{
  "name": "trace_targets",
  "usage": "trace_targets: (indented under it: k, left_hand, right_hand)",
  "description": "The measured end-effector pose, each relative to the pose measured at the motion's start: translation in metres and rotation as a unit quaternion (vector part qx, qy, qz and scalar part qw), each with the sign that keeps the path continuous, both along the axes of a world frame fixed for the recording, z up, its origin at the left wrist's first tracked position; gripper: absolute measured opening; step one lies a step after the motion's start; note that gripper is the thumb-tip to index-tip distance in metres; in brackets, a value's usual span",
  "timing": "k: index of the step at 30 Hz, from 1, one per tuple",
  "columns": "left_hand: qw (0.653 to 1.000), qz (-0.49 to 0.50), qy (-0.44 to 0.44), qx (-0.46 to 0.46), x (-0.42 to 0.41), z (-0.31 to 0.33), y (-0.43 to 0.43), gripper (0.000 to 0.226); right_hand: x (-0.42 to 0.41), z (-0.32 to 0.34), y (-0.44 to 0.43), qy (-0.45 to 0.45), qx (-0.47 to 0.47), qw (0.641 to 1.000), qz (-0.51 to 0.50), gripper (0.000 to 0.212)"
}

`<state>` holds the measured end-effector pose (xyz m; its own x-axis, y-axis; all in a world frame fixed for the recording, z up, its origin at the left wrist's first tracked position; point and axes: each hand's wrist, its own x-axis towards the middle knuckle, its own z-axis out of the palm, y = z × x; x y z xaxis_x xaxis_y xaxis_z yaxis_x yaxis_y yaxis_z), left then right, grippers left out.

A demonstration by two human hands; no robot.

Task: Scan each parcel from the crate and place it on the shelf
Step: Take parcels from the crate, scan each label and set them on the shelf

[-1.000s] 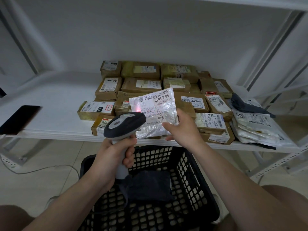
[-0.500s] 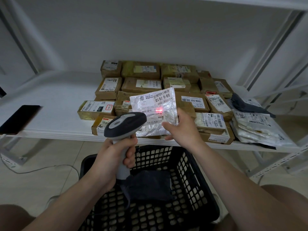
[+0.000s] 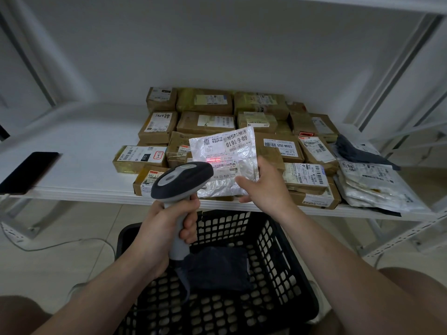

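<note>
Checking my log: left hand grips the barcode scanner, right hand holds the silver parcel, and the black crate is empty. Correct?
Not empty: the head view shows a dark grey parcel lying in the black crate. The left hand does grip the barcode scanner, and the right hand holds the silver parcel.

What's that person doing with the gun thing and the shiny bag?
A person is checking in parcels. Their left hand grips a handheld scanner, and their right hand holds up a silver parcel. The scanner's red light is shining on its label. Lots of brown boxes already sit on the white shelf. One dark parcel lies in the black crate below.
</note>
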<state>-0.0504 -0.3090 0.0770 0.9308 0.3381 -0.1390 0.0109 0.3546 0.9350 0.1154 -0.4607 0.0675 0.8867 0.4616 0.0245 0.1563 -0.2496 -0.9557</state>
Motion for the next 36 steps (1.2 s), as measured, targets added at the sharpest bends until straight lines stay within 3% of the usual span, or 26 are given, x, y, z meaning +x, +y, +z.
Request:
trace_targets:
  k: [29, 36]
  left_hand:
    - [1.000, -0.005, -0.011, -0.015, 0.0010, -0.0002, -0.0006, 0.010]
    - [1.000, -0.004, -0.008, -0.019, 0.0013, -0.0010, -0.0010, 0.020]
  right_hand:
    - [-0.0005, 0.0003, -0.0001, -0.001, 0.000, 1.000, -0.001, 0.038]
    - [-0.0002, 0.0009, -0.0002, -0.002, -0.004, 1.000, -0.007, 0.039]
